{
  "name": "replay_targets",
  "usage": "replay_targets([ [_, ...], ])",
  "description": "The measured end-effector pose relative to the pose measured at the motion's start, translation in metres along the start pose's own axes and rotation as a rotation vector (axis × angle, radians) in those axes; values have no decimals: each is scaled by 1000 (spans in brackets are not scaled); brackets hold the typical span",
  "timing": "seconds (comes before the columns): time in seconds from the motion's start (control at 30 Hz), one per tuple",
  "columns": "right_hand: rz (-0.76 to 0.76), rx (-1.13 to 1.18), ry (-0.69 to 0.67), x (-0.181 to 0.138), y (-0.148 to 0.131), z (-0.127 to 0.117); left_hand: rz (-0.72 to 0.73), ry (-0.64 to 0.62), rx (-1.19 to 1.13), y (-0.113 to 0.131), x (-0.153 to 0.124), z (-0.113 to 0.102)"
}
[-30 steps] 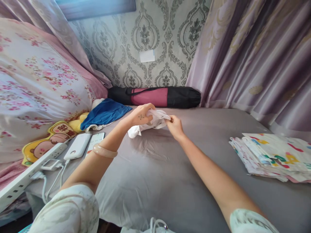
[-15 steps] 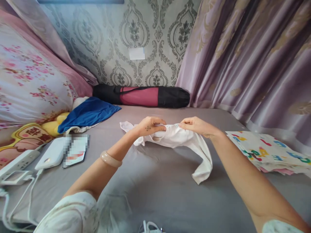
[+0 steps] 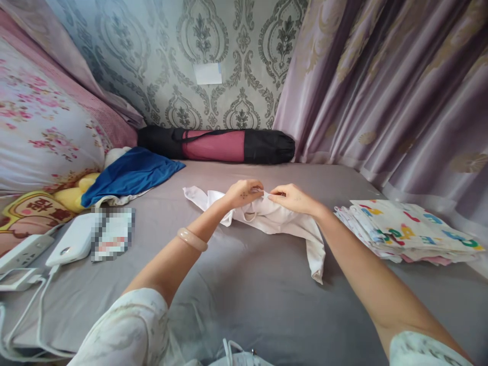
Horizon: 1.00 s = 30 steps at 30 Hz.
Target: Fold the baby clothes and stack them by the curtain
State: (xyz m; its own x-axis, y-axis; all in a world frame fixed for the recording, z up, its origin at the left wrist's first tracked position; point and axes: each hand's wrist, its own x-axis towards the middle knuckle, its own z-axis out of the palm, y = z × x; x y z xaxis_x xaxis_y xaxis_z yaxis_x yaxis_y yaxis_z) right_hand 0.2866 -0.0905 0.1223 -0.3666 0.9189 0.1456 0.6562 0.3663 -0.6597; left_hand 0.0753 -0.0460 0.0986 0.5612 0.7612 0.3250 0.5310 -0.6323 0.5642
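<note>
A small white long-sleeved garment (image 3: 267, 218) lies crumpled over the middle of the bed, its upper edge lifted between my hands. My left hand (image 3: 246, 193), fingers curled, pinches the fabric near the neck opening. Close beside it, my right hand (image 3: 292, 197) grips the same edge with thumb and forefinger, the fingertips of both hands almost meeting. One sleeve (image 3: 315, 259) hangs toward me on the right; the other points out to the left. Whatever sits exactly between the fingertips is too small to make out.
Folded printed cloths (image 3: 412, 229) are stacked at the right. To the left are a blue cloth (image 3: 133, 173), a white power bank (image 3: 74, 239), a blurred phone (image 3: 113, 234) and a power strip (image 3: 25, 251) with cables. A black and red rolled bag (image 3: 213, 146) lies along the wall.
My right hand has moved left along the garment's edge, closing the gap to my left hand. The buttons seen between them earlier are now covered. The view has shifted slightly.
</note>
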Motion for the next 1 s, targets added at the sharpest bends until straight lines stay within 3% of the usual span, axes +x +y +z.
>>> replay_targets([
  [0.1, 63, -48, 76, 3, 15, 0, -51, 118, 31, -5, -14, -11],
  [0.2, 91, -32, 114, 2, 27, -2, -193, 288, 110, -3, -43, -20],
  [0.3, 98, 0, 108, 1, 33, -3, -353, 223, 131, 4, -73, -17],
  [0.4, 115, -2, 114, 1, 32, -2, -381, 114, 220, 4, -87, -5],
  [0.5, 130, -13, 116, -1, 31, -4, -366, 113, 289, -5, -86, 4],
  [0.63, 120, 66, 51, -9, 30, -10, -368, 114, 187, -21, -77, 1],
  [0.8, 118, 132, -18, -19, 24, -18, -332, 138, -87, -27, -75, -17],
  [1.0, 71, 55, 79, -20, 19, -19, -389, 275, -335, -11, -79, -46],
])
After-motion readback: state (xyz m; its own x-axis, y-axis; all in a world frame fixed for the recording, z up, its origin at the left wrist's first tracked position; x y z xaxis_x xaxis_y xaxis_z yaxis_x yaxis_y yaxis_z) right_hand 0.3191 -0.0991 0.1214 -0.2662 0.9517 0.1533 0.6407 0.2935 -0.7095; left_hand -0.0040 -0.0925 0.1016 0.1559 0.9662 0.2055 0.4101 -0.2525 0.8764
